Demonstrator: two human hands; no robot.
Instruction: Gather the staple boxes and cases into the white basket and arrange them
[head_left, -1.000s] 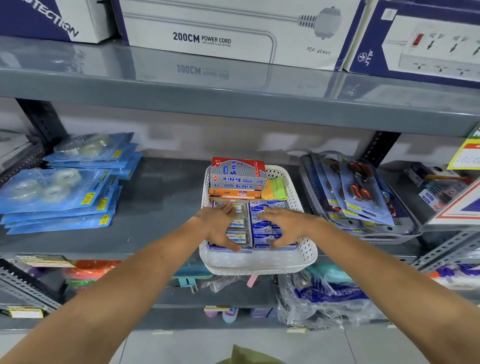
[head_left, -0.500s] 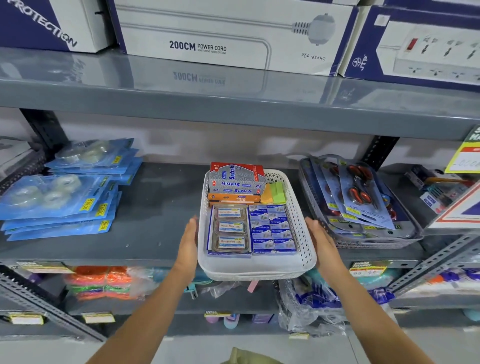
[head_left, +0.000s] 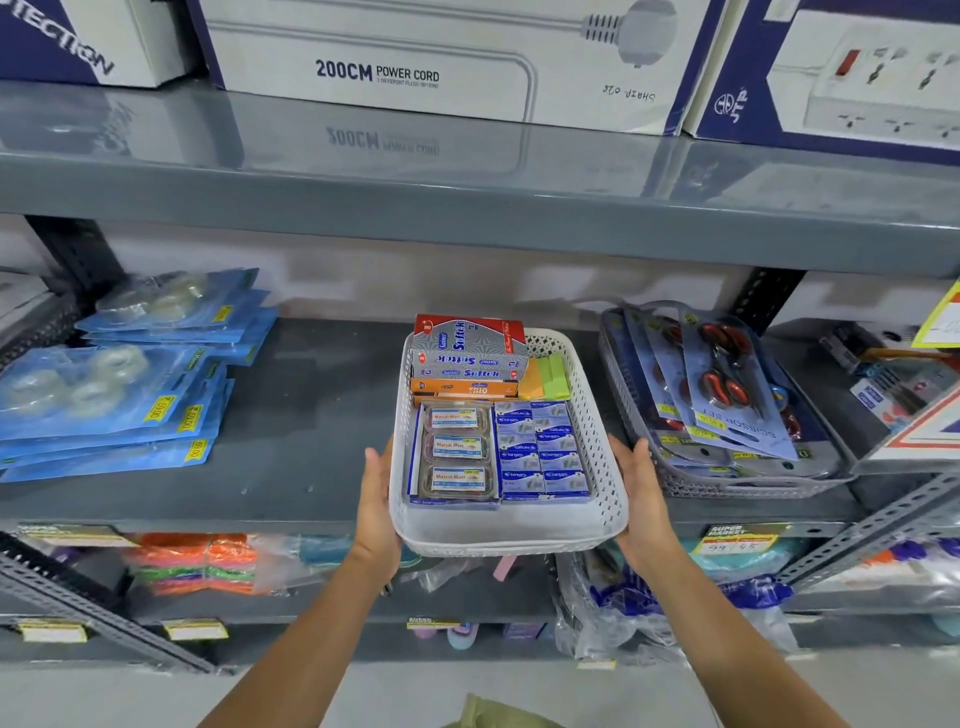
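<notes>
The white basket rests on the grey shelf, its front edge hanging over the shelf lip. Inside, three clear staple cases lie in a column at the left front. Several small blue staple boxes fill the right front in neat rows. Stacked Softek boxes and an orange box sit at the back, beside yellow and green pads. My left hand presses flat against the basket's left wall. My right hand presses against its right wall.
Blue tape packs are piled at the left of the shelf. A grey basket of scissor sets stands close to the right of the white basket. Power cord cartons sit on the shelf above. Bagged goods fill the shelf below.
Both hands left the staple boxes inside the basket and went to its outer side walls. The basket has stayed in place on the shelf edge.
</notes>
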